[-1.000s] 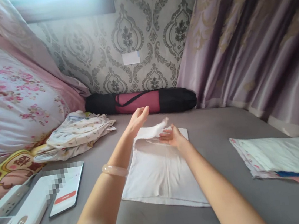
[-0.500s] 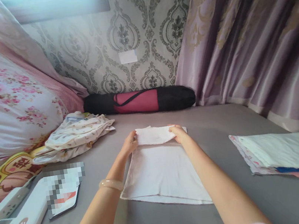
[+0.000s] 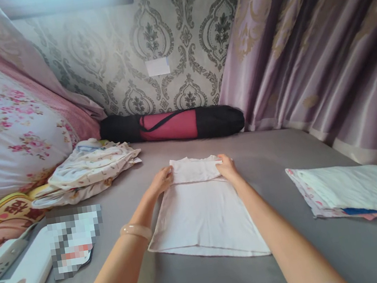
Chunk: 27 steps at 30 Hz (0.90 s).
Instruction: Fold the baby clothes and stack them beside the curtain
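A white garment (image 3: 206, 214) lies flat on the grey sheet, its far end folded over into a narrow band. My left hand (image 3: 163, 179) pinches the left end of that band, with a pale bangle (image 3: 136, 231) on the wrist. At the band's right end, my right hand (image 3: 226, 166) grips the cloth between thumb and fingers. The garment's near hem lies spread between my forearms.
Folded clothes (image 3: 358, 187) are stacked at the right. Rumpled clothes (image 3: 90, 170), a white power strip (image 3: 0, 259), a white device (image 3: 30, 269) and a pixelated item (image 3: 78, 243) lie left. A black and red bag (image 3: 172, 126) lies along the wall.
The view has shifted slightly. The folded band lies a little flatter, and both hands still hold its ends.
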Motion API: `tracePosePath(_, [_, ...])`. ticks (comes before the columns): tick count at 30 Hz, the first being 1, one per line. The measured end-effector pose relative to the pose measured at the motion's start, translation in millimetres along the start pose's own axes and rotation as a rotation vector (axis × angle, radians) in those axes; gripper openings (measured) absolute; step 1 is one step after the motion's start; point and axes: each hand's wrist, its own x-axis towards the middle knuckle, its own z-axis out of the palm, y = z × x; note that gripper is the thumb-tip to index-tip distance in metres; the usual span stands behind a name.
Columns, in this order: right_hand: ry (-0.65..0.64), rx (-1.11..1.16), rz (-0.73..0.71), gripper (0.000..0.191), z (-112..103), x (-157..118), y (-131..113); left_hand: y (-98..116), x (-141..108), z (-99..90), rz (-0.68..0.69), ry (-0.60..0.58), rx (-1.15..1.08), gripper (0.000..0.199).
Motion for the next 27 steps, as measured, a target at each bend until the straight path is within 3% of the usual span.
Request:
tracePosePath(5, [0.062,-0.482,-0.225,0.053,1,-22,-20,2,7,-5.7,-0.106,0.154,0.077,0.049])
tracePosePath(11, [-0.309,-0.684,-0.64,0.051,61,-40,-49,34,16,24.0,0.093,0.055,0.131,0.038])
tracePosePath(14, [-0.361,-0.681,-0.646,0.056,82,-42,-47,38,18,38.0,0.164,0.019,0.161,0.033])
tracePosePath(17, [-0.363,-0.659,-0.626,0.059,88,-41,-41,28,16,44.1,0.207,0.019,0.173,0.039])
tracePosePath(22, [-0.413,-0.665,-0.587,0.062,81,-40,-40,11,12,46.3,0.138,-0.007,0.226,0.05])
tracePosePath(27, [-0.376,-0.717,-0.496,0.065,63,-39,-31,14,13,44.7,0.028,-0.074,0.261,0.063])
